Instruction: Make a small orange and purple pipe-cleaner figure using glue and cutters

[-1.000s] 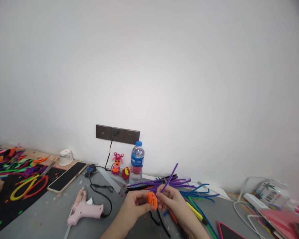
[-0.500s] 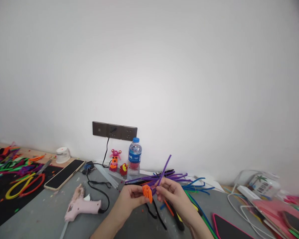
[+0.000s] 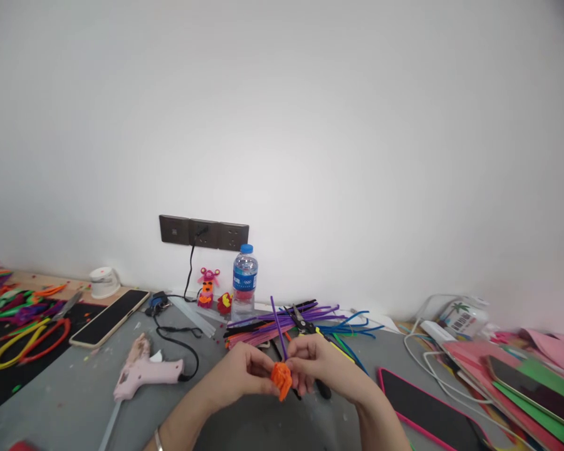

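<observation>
Closed to a pinch around a small orange chenille bundle (image 3: 281,379), low in the centre of the frame: fingertips (image 3: 264,383) of the left hand (image 3: 237,376) from the left, fingers (image 3: 297,371) of the right hand (image 3: 322,369) from the right, nearly meeting. Held up off the grey table (image 3: 66,407), not resting on it. Sprouting from the bundle's top, up toward the frame's middle, a purple pipe cleaner (image 3: 277,326), apparently gripped at its base by the right fingers, though hard to tell for sure.

Likely feather-light, fuzzy and non-slip, soft outside with a bendable wire core. Easily crushed out of shape, so best taken by the flanks of the bundle with light pressure, and the purple stem close to its root for control of the bend.

Just behind the hands, a loose pile of pipe cleaners (image 3: 310,316), purple, blue and black. Further back against the wall, a water bottle (image 3: 244,282) and two small figures (image 3: 207,291). To the left, a pink glue gun (image 3: 141,374), corded; beyond it a phone (image 3: 108,318) face up. At lower right, another phone with a pink rim (image 3: 423,410).
</observation>
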`<state>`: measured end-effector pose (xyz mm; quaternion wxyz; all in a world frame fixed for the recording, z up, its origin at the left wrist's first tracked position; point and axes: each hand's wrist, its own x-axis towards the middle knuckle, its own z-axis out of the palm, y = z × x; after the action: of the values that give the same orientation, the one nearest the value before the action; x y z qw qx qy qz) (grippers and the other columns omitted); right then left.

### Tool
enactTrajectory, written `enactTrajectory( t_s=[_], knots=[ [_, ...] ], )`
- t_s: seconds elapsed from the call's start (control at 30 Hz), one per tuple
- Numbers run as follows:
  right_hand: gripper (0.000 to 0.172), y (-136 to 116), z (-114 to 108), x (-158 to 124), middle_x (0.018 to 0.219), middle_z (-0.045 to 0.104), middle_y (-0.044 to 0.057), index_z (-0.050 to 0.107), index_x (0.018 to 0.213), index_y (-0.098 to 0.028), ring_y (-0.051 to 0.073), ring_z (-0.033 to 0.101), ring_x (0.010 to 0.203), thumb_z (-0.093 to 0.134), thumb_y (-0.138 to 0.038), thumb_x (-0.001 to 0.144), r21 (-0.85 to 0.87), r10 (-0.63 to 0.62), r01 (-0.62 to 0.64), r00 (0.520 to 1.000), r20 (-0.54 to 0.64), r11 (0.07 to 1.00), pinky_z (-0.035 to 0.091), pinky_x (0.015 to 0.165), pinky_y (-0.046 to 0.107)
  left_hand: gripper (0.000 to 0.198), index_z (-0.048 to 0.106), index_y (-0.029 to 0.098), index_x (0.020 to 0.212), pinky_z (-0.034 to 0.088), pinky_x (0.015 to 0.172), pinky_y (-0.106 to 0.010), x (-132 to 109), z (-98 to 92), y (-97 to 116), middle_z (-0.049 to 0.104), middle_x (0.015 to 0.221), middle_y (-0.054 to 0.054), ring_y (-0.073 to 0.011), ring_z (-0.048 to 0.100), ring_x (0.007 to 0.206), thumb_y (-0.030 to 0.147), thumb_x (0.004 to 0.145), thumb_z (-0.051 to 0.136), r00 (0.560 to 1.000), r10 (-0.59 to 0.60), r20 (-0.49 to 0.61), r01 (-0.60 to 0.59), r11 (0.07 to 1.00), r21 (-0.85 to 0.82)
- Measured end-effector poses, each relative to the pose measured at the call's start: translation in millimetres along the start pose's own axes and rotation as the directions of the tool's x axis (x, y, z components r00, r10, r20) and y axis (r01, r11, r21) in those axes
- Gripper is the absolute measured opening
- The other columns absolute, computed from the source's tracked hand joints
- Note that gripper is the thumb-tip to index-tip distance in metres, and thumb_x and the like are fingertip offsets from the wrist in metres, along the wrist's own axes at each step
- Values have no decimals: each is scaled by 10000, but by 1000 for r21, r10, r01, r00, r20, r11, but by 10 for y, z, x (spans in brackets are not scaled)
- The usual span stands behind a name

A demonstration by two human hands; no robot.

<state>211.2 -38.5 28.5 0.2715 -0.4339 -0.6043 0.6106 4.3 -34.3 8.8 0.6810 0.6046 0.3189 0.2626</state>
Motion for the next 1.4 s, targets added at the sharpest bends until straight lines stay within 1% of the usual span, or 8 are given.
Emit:
enactTrajectory(
  t_s=[0.17,0.37,0.53,0.67,0.8,0.9,1.17,1.4],
  knots=[
    [312,32,-13,0,586,684,-5,551,653,-168,108,619,476,727,-423,688,-24,42,-41,998,44,999,400,440,176,357,783,151,892,493,722,-279,-14,-1,-17,764,812,-57,-220,677,761,351,597,806,998,-41,47,39,998,44],
    [220,87,8,26,531,644,-42,531,648,-186,102,595,452,696,-328,677,-48,84,-80,994,75,996,378,413,169,302,785,155,847,490,713,-271,-23,-23,-82,767,819,-56,-215,681,748,324,597,808,997,-47,69,43,998,54],
    [177,46,20,9,482,591,-55,512,584,-190,85,535,431,625,-269,695,-156,95,-86,994,55,984,299,407,171,307,782,150,841,492,714,-280,-27,-2,-64,765,814,-56,-225,682,762,340,601,802,997,-45,69,39,996,84],
    [227,-1,-18,23,439,476,-78,531,568,-184,61,370,403,651,-310,712,-195,12,-27,997,-80,980,214,414,197,338,759,134,849,506,767,-316,30,-48,-45,761,852,-75,-236,682,817,340,587,816,996,38,-86,-37,999,21],
    [355,-8,-72,65,462,371,-95,495,604,-192,63,263,422,684,-470,718,15,-63,69,968,-242,998,162,436,223,376,720,142,897,515,794,-343,99,-160,-52,750,914,-97,-247,675,864,372,612,804,907,198,-371,-212,977,3],
    [410,0,-72,110,489,375,-88,480,618,-190,65,234,443,701,-525,704,138,-108,155,947,-301,978,142,451,233,373,678,140,894,525,696,-318,130,-207,-80,738,833,-80,-221,671,758,393,639,781,835,244,-493,-261,965,36],
    [432,-53,138,243,508,392,-72,462,590,-190,75,250,479,757,-494,673,332,-139,265,923,-359,905,169,472,233,214,584,175,762,528,670,-262,148,-145,-113,668,974,-62,-187,645,829,331,710,720,715,425,-555,-411,898,159],
    [426,-76,271,280,526,404,-67,498,611,-176,74,268,493,792,-484,644,437,-115,268,932,-344,859,188,470,221,152,543,178,749,522,689,-247,140,-161,-120,636,995,-67,-177,627,862,255,751,675,635,504,-586,-420,861,285]
  ],
)
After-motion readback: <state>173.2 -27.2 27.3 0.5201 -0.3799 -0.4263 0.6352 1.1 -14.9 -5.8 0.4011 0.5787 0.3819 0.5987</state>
